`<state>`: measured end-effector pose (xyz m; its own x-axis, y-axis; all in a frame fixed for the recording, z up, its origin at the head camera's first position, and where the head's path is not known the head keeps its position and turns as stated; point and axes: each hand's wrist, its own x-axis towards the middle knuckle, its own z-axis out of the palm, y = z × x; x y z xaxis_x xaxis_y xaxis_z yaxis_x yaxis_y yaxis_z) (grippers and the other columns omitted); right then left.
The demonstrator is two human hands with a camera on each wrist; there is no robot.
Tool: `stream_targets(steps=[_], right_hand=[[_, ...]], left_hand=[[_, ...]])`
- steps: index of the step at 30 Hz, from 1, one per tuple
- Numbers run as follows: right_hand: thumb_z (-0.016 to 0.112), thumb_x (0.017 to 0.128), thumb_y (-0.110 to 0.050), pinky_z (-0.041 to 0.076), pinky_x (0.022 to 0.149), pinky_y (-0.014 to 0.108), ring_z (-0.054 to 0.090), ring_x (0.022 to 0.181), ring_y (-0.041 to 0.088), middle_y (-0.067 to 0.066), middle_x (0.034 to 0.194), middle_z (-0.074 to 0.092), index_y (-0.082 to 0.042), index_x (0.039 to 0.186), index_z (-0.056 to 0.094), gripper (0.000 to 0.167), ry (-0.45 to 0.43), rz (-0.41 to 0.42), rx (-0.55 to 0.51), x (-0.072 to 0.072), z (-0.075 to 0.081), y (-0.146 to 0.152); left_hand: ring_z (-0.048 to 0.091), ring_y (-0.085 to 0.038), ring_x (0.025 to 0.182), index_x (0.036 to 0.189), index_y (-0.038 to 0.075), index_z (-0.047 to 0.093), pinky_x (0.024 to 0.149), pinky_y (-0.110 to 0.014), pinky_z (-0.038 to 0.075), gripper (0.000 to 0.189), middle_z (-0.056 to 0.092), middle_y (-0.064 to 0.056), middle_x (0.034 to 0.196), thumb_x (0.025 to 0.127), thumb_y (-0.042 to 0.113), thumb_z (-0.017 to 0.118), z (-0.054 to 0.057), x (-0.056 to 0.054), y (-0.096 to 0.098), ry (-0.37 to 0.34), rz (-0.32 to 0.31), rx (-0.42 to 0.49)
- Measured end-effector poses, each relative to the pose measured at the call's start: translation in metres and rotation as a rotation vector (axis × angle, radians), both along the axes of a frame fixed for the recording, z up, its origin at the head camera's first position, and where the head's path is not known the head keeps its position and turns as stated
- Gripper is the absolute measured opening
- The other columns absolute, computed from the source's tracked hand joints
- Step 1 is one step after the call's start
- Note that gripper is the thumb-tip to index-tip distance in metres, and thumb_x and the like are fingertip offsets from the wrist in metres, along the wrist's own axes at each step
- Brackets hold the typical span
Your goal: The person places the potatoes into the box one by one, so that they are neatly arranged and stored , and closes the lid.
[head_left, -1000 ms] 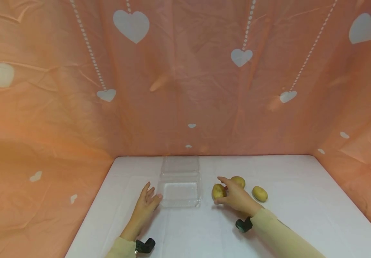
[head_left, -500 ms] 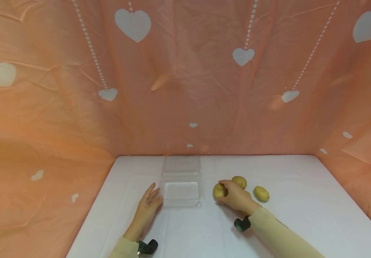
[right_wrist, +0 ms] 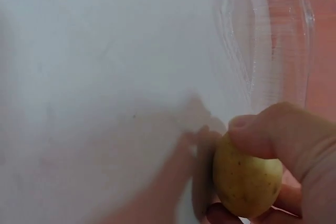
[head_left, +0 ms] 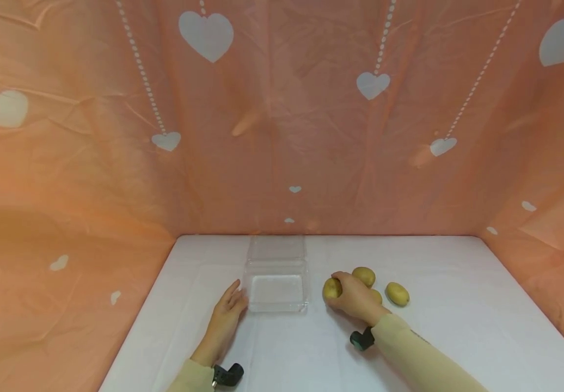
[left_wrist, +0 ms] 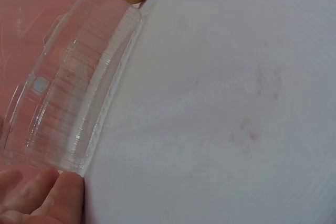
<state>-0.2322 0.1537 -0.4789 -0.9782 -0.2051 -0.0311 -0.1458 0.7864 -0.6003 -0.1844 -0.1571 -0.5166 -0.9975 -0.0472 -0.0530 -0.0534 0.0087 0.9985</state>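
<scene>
My right hand (head_left: 358, 300) grips a yellow potato (head_left: 331, 289) between thumb and fingers. In the right wrist view, the thumb presses on top of the speckled potato (right_wrist: 245, 179) while fingers curl beneath it. To its left stands a clear plastic clamshell container (head_left: 277, 308) with its lid folded back. Straight fingers of my left hand (head_left: 225, 318) touch or nearly touch the container's left side. The left wrist view has those fingers at the near end of the container (left_wrist: 79, 85), the held potato beyond its far end.
Beside the right hand lie more potatoes: one behind it (head_left: 363, 276), one partly hidden by it (head_left: 376, 296), and one farther right (head_left: 398, 294). A white-covered table (head_left: 301, 354) holds everything. An orange curtain with white hearts (head_left: 272, 163) encloses the back and sides.
The right thumb and fingers have closed around the potato, and it has shifted very slightly left. The left hand stays by the container.
</scene>
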Motion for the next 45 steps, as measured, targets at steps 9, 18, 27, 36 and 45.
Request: stream_targets(steps=[9, 18, 27, 36, 45], right_hand=[[0.074, 0.077, -0.016, 0.051, 0.092, 0.046, 0.057, 0.11, 0.028, 0.016, 0.124, 0.06, 0.002, 0.132, 0.052, 0.062, 0.071, -0.083, -0.127, 0.001, 0.004, -0.002], [0.081, 0.074, -0.022, 0.053, 0.078, 0.035, 0.06, 0.096, 0.025, 0.012, 0.117, 0.062, -0.003, 0.134, 0.052, 0.069, 0.161, -0.086, -0.3, 0.003, 0.028, -0.025], [0.082, 0.075, -0.025, 0.053, 0.078, 0.038, 0.06, 0.094, 0.024, 0.008, 0.105, 0.064, -0.008, 0.128, 0.053, 0.063, 0.163, -0.032, -0.369, 0.003, 0.021, -0.061], [0.082, 0.076, -0.021, 0.053, 0.073, 0.034, 0.061, 0.089, 0.021, 0.013, 0.105, 0.064, -0.002, 0.124, 0.051, 0.061, 0.126, 0.038, -0.386, 0.003, 0.007, -0.103], [0.082, 0.07, -0.019, 0.052, 0.069, 0.033, 0.058, 0.079, 0.02, 0.011, 0.095, 0.064, -0.001, 0.113, 0.053, 0.055, 0.165, -0.011, -0.236, -0.007, -0.002, -0.129]], left_hand=[[0.039, -0.034, 0.134, 0.147, -0.002, 0.033, 0.11, -0.043, 0.036, 0.052, 0.04, -0.027, 0.144, 0.1, 0.008, 0.05, -0.002, -0.001, -0.001, 0.001, 0.002, -0.005], [0.038, -0.034, 0.134, 0.148, -0.001, 0.032, 0.111, -0.042, 0.035, 0.052, 0.038, -0.028, 0.145, 0.101, 0.009, 0.049, 0.0, 0.004, 0.0, -0.006, 0.0, 0.016], [0.035, -0.033, 0.136, 0.149, 0.002, 0.031, 0.112, -0.044, 0.033, 0.055, 0.036, -0.025, 0.148, 0.1, 0.015, 0.053, -0.001, 0.005, 0.0, -0.061, 0.004, 0.138], [0.032, -0.033, 0.138, 0.15, 0.0, 0.029, 0.112, -0.041, 0.033, 0.056, 0.033, -0.025, 0.15, 0.101, 0.014, 0.052, -0.003, 0.008, 0.0, -0.058, -0.021, 0.172], [0.033, -0.032, 0.137, 0.149, 0.001, 0.031, 0.109, -0.033, 0.038, 0.058, 0.034, -0.024, 0.149, 0.1, 0.018, 0.055, -0.009, 0.004, -0.005, -0.053, -0.041, 0.191]])
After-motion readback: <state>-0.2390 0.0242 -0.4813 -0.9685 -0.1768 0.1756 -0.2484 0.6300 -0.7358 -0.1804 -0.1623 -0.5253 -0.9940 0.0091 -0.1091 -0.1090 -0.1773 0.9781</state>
